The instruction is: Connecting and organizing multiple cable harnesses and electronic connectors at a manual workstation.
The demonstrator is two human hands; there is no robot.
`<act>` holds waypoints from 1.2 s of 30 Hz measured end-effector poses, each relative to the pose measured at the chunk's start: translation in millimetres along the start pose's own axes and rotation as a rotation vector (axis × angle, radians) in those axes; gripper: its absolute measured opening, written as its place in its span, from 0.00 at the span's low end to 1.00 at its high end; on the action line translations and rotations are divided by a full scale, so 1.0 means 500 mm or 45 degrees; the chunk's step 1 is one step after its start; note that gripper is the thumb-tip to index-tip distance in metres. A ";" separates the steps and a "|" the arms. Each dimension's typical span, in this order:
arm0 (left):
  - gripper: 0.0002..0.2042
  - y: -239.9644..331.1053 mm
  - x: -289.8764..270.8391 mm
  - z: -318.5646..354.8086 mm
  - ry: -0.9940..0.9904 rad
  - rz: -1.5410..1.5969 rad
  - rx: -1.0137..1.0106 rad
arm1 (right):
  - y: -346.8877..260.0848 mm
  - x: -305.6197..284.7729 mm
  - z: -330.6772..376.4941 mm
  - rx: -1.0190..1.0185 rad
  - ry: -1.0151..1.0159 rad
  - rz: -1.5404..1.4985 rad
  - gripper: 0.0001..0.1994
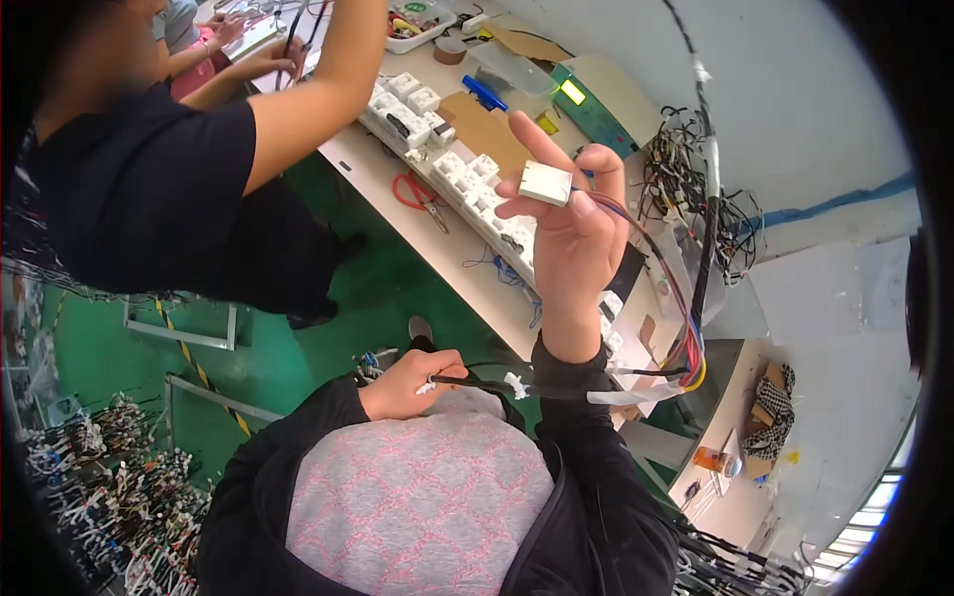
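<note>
My right hand (576, 248) is raised over the workbench, pinching a white plastic connector (546, 184) between thumb and fingers. Several coloured wires (651, 243) leave the connector and curve down to the right into a wire harness (636, 395) wrapped in black and white. At my waist, my left hand (409, 385) is closed around a black taped length of that harness. White ties stand out along it near the left hand. A black and white cable (710, 189) hangs from above, just right of my raised hand.
White socket blocks (467, 184) line the bench edge, with red-handled scissors (422, 199) beside them. A green device with a lit display (573, 91) and a wire bundle (676, 169) are behind. Another person (169, 189) works at left. Harness piles (129, 487) fill the lower left.
</note>
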State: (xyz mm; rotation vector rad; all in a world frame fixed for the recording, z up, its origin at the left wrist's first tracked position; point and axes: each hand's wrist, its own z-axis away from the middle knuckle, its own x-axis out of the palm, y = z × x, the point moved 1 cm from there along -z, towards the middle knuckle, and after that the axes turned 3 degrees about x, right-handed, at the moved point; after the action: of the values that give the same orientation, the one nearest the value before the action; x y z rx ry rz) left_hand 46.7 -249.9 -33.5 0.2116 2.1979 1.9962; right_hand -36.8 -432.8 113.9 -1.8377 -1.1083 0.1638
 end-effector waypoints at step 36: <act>0.13 -0.163 -0.105 -0.151 0.721 0.127 -0.314 | 0.460 -0.296 -0.013 0.165 -0.027 1.850 0.18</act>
State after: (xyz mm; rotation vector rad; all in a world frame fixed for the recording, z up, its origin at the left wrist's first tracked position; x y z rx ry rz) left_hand 82.2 -342.4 -106.4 -0.3228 2.2242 2.6096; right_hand 22.8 -578.9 -109.4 -2.1561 0.4152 1.0345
